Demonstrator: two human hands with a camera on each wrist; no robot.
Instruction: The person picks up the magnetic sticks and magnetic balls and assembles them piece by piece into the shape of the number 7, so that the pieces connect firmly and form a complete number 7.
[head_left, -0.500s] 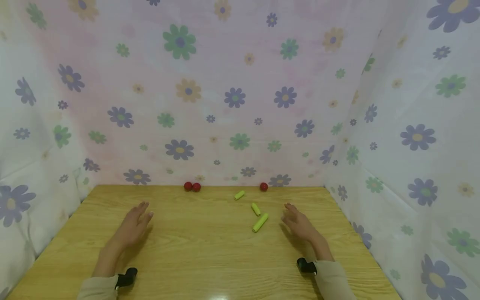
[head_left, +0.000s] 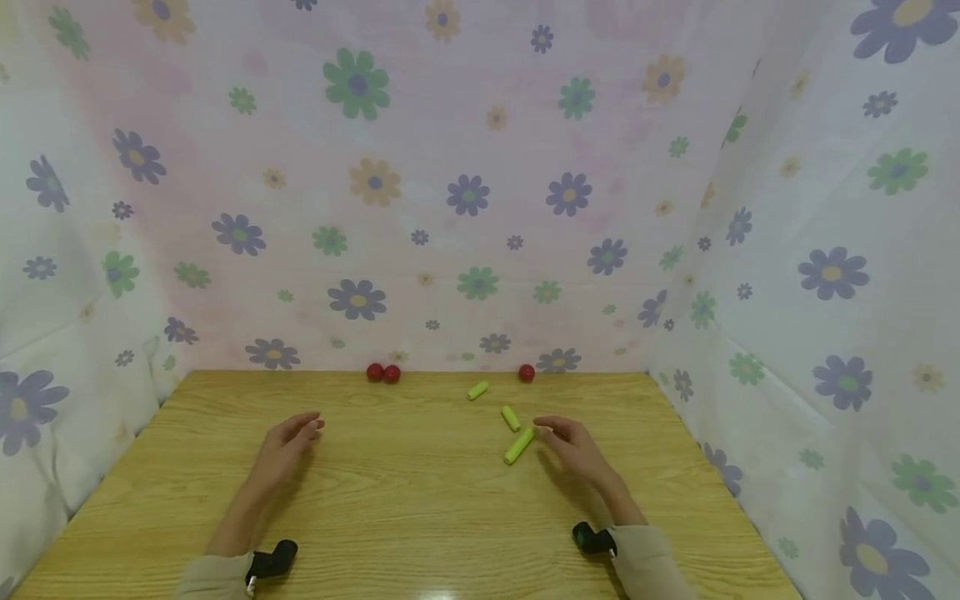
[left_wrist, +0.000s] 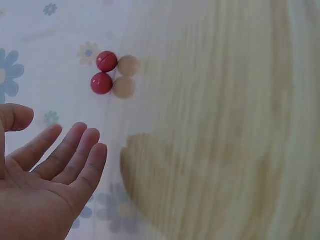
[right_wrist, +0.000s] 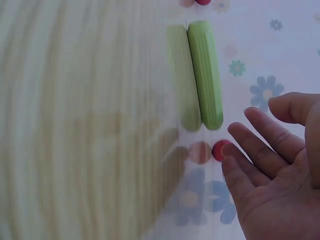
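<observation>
My left hand [head_left: 285, 450] is held over the left part of the table, fingers loosely extended and holding nothing. Two shiny red balls [left_wrist: 104, 72] sit side by side beyond it in the left wrist view. Over on the right, my right hand [head_left: 573, 450] has its fingertips close to the far end of the longest light green ribbed stick [head_left: 519, 446]. In the right wrist view a gap shows between the fingers and a green stick [right_wrist: 205, 75]. Two shorter green sticks, the middle one [head_left: 511, 418] and the farthest one [head_left: 477, 391], lie behind the longest.
A single red ball [head_left: 527, 373] stands at the back edge of the wooden table [head_left: 405, 517]. Flower-patterned cloth [head_left: 420, 275] rises behind the table and along both sides. Black cameras are strapped at both wrists.
Both hands have moved inward, the left one to the right and the right one to the left, closer to the longest green stick. The balls and sticks stay where they were.
</observation>
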